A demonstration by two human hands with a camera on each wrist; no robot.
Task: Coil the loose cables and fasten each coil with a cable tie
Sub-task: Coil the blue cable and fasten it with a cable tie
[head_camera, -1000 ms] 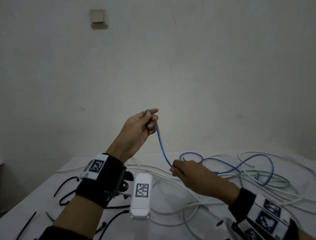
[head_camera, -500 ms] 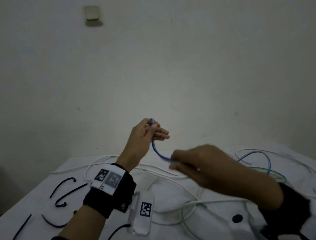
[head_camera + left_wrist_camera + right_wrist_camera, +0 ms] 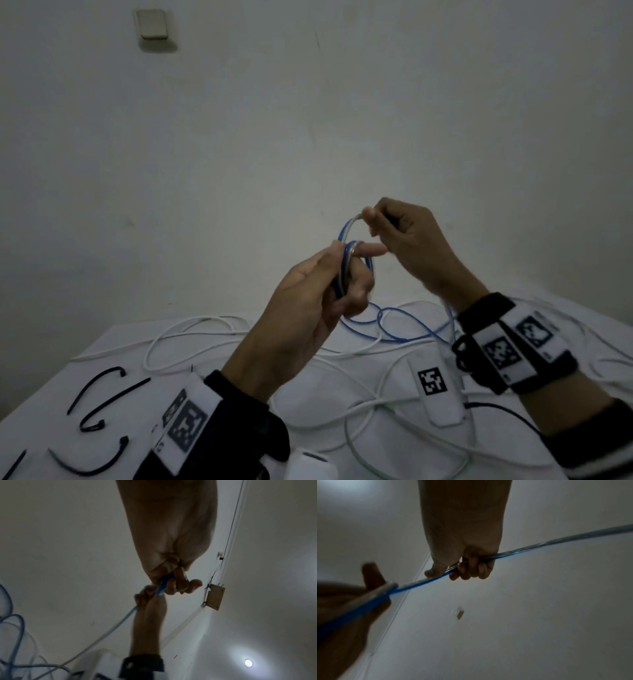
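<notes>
Right hand (image 3: pixel 404 240) rose w/ blue cable (image 3: pixel 346 233).

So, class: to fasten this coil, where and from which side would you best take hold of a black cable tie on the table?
Pinch a black cable tie at mid-strap, from above: it lies curved on the table left of the left hand, apart from the cables.
</notes>
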